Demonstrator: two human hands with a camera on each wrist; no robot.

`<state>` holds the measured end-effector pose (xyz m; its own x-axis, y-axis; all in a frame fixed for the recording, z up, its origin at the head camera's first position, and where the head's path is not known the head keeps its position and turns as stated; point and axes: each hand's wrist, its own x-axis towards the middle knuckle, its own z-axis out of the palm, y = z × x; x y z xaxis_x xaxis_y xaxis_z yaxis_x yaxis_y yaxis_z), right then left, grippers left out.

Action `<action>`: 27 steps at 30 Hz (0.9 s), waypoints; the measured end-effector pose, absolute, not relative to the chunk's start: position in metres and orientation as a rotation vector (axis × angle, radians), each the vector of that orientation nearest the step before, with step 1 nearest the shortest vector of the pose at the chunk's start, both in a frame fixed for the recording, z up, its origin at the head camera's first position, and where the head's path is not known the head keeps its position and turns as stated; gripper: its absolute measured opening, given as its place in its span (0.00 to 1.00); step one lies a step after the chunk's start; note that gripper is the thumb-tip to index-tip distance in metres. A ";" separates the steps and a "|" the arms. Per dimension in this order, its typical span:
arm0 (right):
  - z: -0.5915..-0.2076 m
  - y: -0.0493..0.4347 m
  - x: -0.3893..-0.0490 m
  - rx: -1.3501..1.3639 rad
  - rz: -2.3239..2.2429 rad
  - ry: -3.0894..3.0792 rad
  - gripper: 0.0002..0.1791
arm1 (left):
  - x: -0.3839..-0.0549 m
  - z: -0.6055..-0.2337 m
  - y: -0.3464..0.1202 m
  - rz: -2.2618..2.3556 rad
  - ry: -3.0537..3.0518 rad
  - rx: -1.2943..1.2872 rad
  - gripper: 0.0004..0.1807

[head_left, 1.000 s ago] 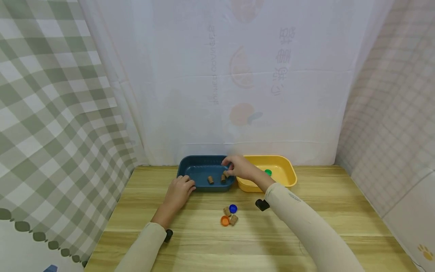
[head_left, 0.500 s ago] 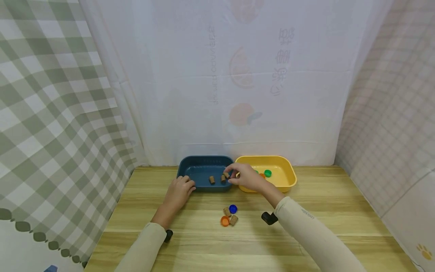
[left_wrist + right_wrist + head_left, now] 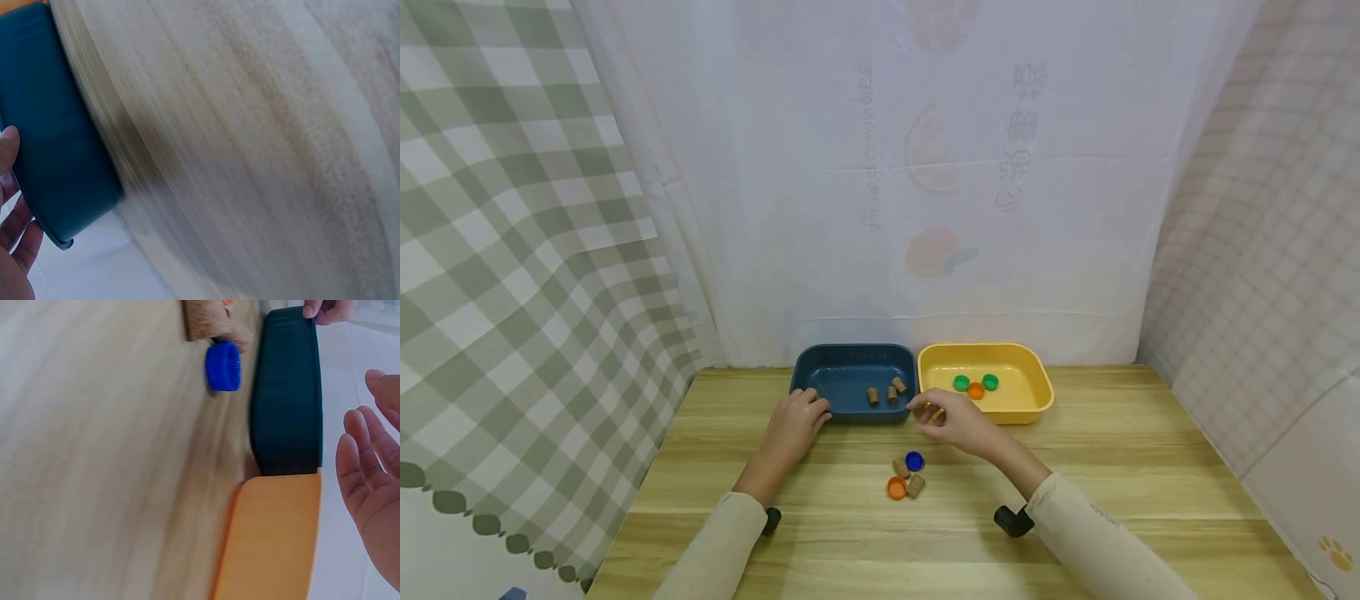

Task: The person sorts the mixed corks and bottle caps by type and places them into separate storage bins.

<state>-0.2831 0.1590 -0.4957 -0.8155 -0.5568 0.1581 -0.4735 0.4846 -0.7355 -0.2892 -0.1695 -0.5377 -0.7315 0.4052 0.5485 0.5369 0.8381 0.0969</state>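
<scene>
My left hand [image 3: 797, 418] grips the near left corner of the dark blue tray [image 3: 850, 354], its thumb and fingers around the rim in the left wrist view. Three corks [image 3: 873, 397] lie in that tray's right half. Over the near left corner of the yellow tray [image 3: 1022, 408] hovers my right hand [image 3: 958, 423], fingers apart and nothing between them. Two green bottle caps [image 3: 990, 382] and an orange cap [image 3: 976, 391] sit in the yellow tray. In front, a blue cap [image 3: 913, 461], another orange cap [image 3: 897, 488] and two corks [image 3: 916, 486] are bunched together on the table.
Both trays stand side by side at the back of the wooden table [image 3: 850, 550], close to a white printed curtain [image 3: 820, 208]. A green checked cloth [image 3: 535, 208] hangs on the left and a pale checked cloth [image 3: 1247, 250] on the right.
My right hand has let go of a cork in the blue tray and drawn back toward me and right, uncovering the caps in the yellow tray. The left hand has stayed put.
</scene>
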 end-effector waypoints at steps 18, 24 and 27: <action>-0.530 0.169 -0.268 -0.934 -1.146 2.521 0.24 | -0.286 -0.535 -0.170 -0.353 -2.501 -0.693 0.03; -0.541 0.165 -0.269 -0.904 -1.043 2.520 0.21 | -0.286 -0.536 -0.169 -0.355 -2.522 -0.684 0.03; -0.544 0.164 -0.268 -0.901 -1.019 2.526 0.20 | -0.286 -0.535 -0.168 -0.360 -2.516 -0.692 0.03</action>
<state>-0.2681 0.1640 -0.5444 -0.7694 -0.6385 -0.0184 -0.4471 0.5589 -0.6984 -0.2861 -0.1681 -0.5354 -0.7449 0.4035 0.5313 0.5364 0.8358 0.1173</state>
